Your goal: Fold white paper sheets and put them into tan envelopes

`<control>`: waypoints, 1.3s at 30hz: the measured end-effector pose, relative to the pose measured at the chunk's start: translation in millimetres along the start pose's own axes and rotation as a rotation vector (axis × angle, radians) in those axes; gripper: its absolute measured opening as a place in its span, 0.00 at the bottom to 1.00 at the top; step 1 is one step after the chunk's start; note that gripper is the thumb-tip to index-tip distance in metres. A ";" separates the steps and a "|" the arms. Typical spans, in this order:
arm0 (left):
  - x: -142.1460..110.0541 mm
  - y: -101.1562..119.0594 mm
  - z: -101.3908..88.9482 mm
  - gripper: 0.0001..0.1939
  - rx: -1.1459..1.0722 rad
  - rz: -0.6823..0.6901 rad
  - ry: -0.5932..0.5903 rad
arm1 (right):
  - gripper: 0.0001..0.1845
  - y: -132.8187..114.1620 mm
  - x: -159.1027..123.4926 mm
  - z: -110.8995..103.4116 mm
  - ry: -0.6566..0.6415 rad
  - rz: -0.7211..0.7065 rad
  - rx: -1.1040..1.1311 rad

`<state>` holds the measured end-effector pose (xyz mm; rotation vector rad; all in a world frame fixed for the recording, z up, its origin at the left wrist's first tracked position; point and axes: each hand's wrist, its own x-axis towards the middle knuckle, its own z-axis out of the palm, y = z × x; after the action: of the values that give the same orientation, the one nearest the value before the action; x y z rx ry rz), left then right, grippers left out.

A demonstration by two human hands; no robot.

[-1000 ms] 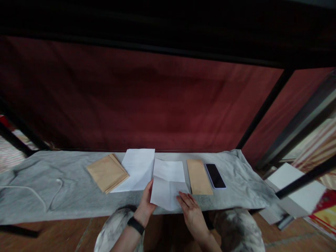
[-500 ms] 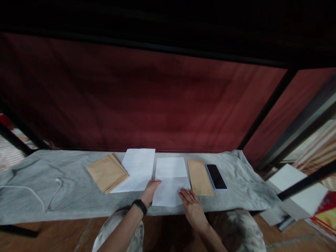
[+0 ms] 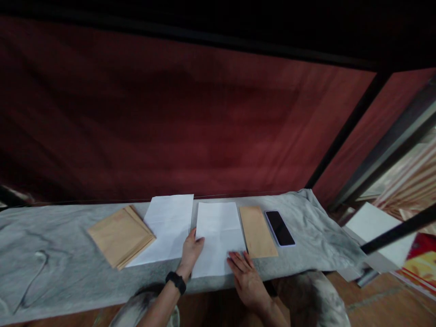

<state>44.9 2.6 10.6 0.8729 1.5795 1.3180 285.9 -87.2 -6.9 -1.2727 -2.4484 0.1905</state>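
Note:
A creased white sheet of paper (image 3: 220, 236) lies in front of me on the grey cloth. My left hand (image 3: 191, 250), with a dark band on its wrist, grips the sheet's left edge; its thumb rests on top. Near the lower right corner, my right hand (image 3: 245, 274) lies flat on the paper with its fingers stretched out. A brown envelope (image 3: 259, 231) is just right of the sheet. To the left is a second white sheet (image 3: 170, 222), partly under a stack of brown envelopes (image 3: 121, 236).
A phone (image 3: 279, 228) lies right of the single envelope. A white cable (image 3: 42, 259) rests on the cloth (image 3: 68, 281) at left. Dark bars (image 3: 347, 131) and a red curtain (image 3: 204, 127) stand behind. A white box (image 3: 378, 231) is at far right.
The view has shifted slightly, so the stacked envelopes appear farther left. The lower half of the sheet, greyer before, now looks evenly white and flatter. Both hands stay at its edges.

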 end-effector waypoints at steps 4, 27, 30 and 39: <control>-4.5 0.4 -1.2 0.30 0.155 0.120 0.029 | 0.29 -0.4 5.2 -9.1 -0.028 0.072 0.093; -30.4 -12.2 42.2 0.26 1.030 0.748 -0.251 | 0.27 1.9 40.9 47.1 0.254 0.250 -0.157; -21.6 -27.3 42.2 0.27 1.059 0.687 -0.242 | 0.24 1.0 46.8 43.8 0.207 0.294 -0.113; -14.0 -41.1 33.4 0.27 1.013 0.696 -0.310 | 0.25 10.4 122.0 51.0 0.183 0.250 -0.044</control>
<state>81.9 -5.8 -29.0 2.2787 1.7237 0.6421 210.5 20.5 -24.8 -1.5426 -2.1486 0.0815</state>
